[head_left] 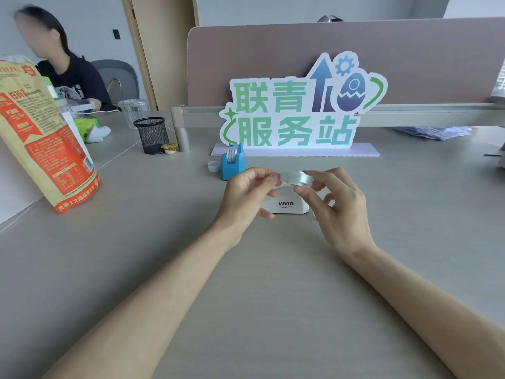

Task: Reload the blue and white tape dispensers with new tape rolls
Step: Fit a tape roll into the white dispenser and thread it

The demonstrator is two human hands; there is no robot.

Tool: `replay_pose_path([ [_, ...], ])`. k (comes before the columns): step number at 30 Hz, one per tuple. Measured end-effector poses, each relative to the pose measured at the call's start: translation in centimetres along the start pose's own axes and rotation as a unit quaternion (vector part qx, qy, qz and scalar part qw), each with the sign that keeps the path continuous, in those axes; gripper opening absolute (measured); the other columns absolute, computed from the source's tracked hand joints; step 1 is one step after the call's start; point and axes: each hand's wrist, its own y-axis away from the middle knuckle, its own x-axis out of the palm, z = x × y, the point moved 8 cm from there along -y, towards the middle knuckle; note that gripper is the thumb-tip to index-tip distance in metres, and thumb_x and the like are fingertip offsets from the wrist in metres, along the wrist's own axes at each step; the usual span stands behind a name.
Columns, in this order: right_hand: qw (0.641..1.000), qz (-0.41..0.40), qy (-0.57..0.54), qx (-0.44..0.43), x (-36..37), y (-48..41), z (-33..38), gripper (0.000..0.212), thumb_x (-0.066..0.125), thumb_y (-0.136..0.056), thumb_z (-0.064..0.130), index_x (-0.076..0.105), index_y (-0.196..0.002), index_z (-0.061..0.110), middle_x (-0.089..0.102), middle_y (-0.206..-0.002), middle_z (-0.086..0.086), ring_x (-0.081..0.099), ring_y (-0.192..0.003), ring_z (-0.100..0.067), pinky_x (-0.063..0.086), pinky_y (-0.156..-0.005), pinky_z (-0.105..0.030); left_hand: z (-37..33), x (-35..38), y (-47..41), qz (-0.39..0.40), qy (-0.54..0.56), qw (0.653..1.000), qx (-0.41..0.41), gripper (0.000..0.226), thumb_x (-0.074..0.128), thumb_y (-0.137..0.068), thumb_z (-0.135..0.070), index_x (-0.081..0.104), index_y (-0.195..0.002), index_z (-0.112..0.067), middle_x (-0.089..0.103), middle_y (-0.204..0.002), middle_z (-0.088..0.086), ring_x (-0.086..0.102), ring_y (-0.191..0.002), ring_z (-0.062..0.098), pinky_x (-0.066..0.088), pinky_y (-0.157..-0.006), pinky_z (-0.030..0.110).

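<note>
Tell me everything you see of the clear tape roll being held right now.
The clear tape roll is a small ring of glossy, see-through tape, lying roughly flat in the air above the white dispenser. The left hand pinches its left edge, the right hand its right. It is not yet in any dispenser.

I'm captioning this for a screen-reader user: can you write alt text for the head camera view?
Two bare hands, left hand and right hand, hold a clear tape roll above a white tape dispenser on a grey desk. Behind stand a blue tape dispenser already holding tape and a standing sign.
</note>
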Motion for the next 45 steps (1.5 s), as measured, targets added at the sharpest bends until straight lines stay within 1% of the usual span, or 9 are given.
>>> replay_pose_path([
  [3, 1.000, -0.024, 0.006, -0.017, 0.4, -0.5, -0.3, 0.024, 0.066, -0.090, 0.024, 0.070, -0.113, 0.017, 0.053, -0.102, 0.003, 0.051, -0.093, 0.005, 0.046, -0.074, -0.013, 0.0, -0.4, -0.4, -0.032, -0.009, 0.999, -0.001, 0.006, 0.059, -0.092, -0.017, 0.064, -0.091, -0.014, 0.066, -0.085, -0.004, 0.057, -0.074, 0.007, 0.047, -0.039, 0.023],
  [6, 0.998, -0.040, 0.032, -0.038, 0.8, -1.3, -0.8, 0.025, 0.058, -0.096, 0.020, 0.068, -0.118, 0.013, 0.061, -0.115, -0.001, 0.060, -0.105, -0.013, 0.054, -0.083, -0.037, -0.3, -0.8, -1.4, -0.073, -0.044, 0.996, 0.023, 0.005, 0.061, -0.090, -0.019, 0.064, -0.087, -0.016, 0.065, -0.086, -0.005, 0.052, -0.065, 0.003, 0.041, -0.039, 0.022],
  [8, 0.998, -0.043, 0.040, -0.035, 1.1, -1.7, -1.2, 0.026, 0.056, -0.096, 0.019, 0.067, -0.119, 0.011, 0.066, -0.114, -0.003, 0.064, -0.101, -0.022, 0.054, -0.082, -0.043, -0.3, -1.1, -1.9, -0.106, -0.077, 0.990, 0.045, 0.006, 0.065, -0.087, -0.021, 0.065, -0.084, -0.017, 0.065, -0.079, -0.014, 0.049, -0.055, 0.000, 0.039, -0.047, 0.021],
  [15, 0.997, -0.027, 0.058, -0.031, 1.8, -2.0, -2.1, 0.030, 0.058, -0.096, 0.017, 0.064, -0.125, 0.013, 0.069, -0.093, -0.005, 0.062, -0.089, -0.026, 0.050, -0.073, -0.036, -0.6, -1.0, -2.0, -0.136, -0.145, 0.976, 0.089, 0.006, 0.065, -0.086, -0.019, 0.065, -0.081, -0.017, 0.057, -0.059, -0.033, 0.045, -0.053, -0.002, 0.037, -0.054, 0.006],
  [20, 0.996, -0.005, 0.088, -0.019, 2.5, -2.3, -3.0, 0.033, 0.053, -0.097, 0.016, 0.062, -0.128, 0.012, 0.067, -0.087, -0.006, 0.057, -0.086, -0.028, 0.045, -0.073, -0.034, -0.4, -1.0, -2.2, -0.118, -0.213, 0.966, 0.087, 0.008, 0.063, -0.086, -0.027, 0.063, -0.079, -0.026, 0.059, -0.068, -0.018, 0.049, -0.057, -0.001, 0.041, -0.062, 0.020],
  [24, 0.995, 0.012, 0.098, -0.010, 2.7, -2.4, -3.4, 0.034, 0.052, -0.097, 0.014, 0.061, -0.130, 0.012, 0.065, -0.089, -0.005, 0.055, -0.089, -0.027, 0.041, -0.076, -0.030, -0.3, -0.7, -2.3, -0.111, -0.304, 0.943, 0.081, 0.013, 0.059, -0.088, -0.037, 0.061, -0.079, -0.027, 0.059, -0.070, -0.015, 0.055, -0.068, 0.013, 0.043, -0.065, 0.030],
  [28, 0.994, 0.031, 0.105, -0.020, 3.1, -2.3, -3.1, 0.035, 0.053, -0.096, 0.012, 0.060, -0.130, 0.013, 0.064, -0.092, -0.003, 0.050, -0.088, -0.021, 0.041, -0.078, -0.030, -1.2, -0.7, -2.1, -0.129, -0.372, 0.914, 0.100, 0.012, 0.058, -0.089, -0.038, 0.064, -0.087, -0.027, 0.061, -0.080, -0.013, 0.055, -0.075, 0.013, 0.039, -0.064, 0.028],
  [39, 0.994, 0.040, 0.101, 0.009, 3.3, -2.2, -3.3, 0.036, 0.049, -0.097, 0.013, 0.060, -0.130, 0.014, 0.065, -0.108, -0.003, 0.052, -0.103, -0.024, 0.037, -0.086, -0.024, -1.0, -0.6, -2.3, -0.133, -0.423, 0.888, 0.120, 0.013, 0.059, -0.088, -0.038, 0.066, -0.085, -0.027, 0.049, -0.068, -0.009, 0.051, -0.082, 0.013, 0.033, -0.061, 0.027],
  [45, 0.994, 0.039, 0.097, -0.037, 3.3, -1.8, -2.0, 0.037, 0.047, -0.092, 0.005, 0.066, -0.122, 0.012, 0.061, -0.115, -0.006, 0.057, -0.107, -0.025, 0.046, -0.087, -0.032, -1.0, -0.5, -2.4, -0.129, -0.420, 0.891, 0.115, 0.011, 0.060, -0.086, -0.036, 0.067, -0.084, -0.028, 0.049, -0.065, -0.011, 0.052, -0.081, 0.014, 0.032, -0.061, 0.027],
])
